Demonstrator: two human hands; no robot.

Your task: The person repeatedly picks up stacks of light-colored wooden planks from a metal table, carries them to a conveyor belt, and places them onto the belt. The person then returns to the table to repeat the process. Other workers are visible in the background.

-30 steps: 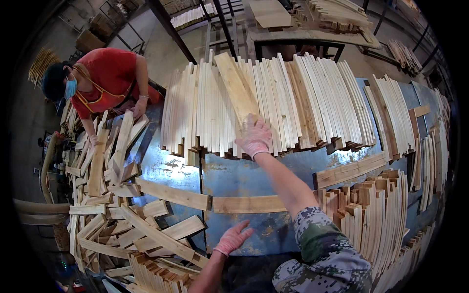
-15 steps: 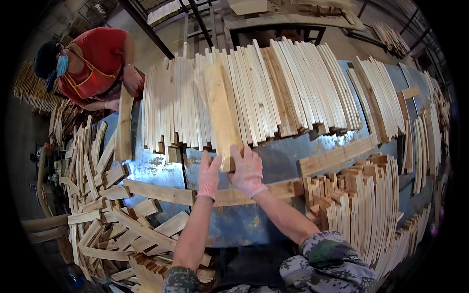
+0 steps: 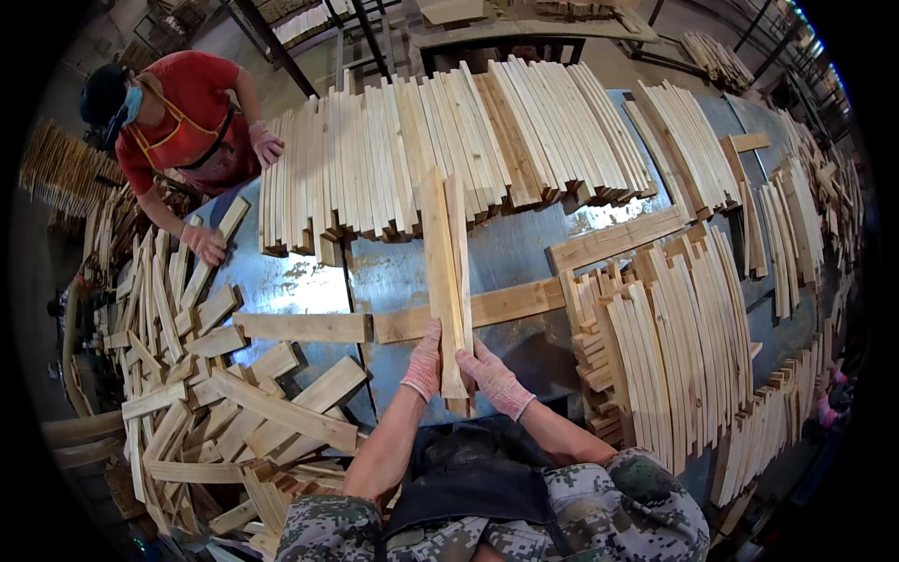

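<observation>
A left hand (image 3: 424, 363) in a pink knit glove and a right hand (image 3: 494, 382) gloved alike grip long, pale wooden slats (image 3: 440, 272) from either side, above the near edge of a blue metal table (image 3: 524, 255). The slats' long axis runs away from that edge, tips pointing toward a packed row of pale wooden boards (image 3: 379, 150) along the far edge.

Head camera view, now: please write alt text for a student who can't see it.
A person's gloved left hand and right hand hold narrow wooden boards between them at a blue table. Beyond lies a long row of closely packed boards; a jumbled wood pile lies at left, and a co-worker in red is at upper left.
</observation>
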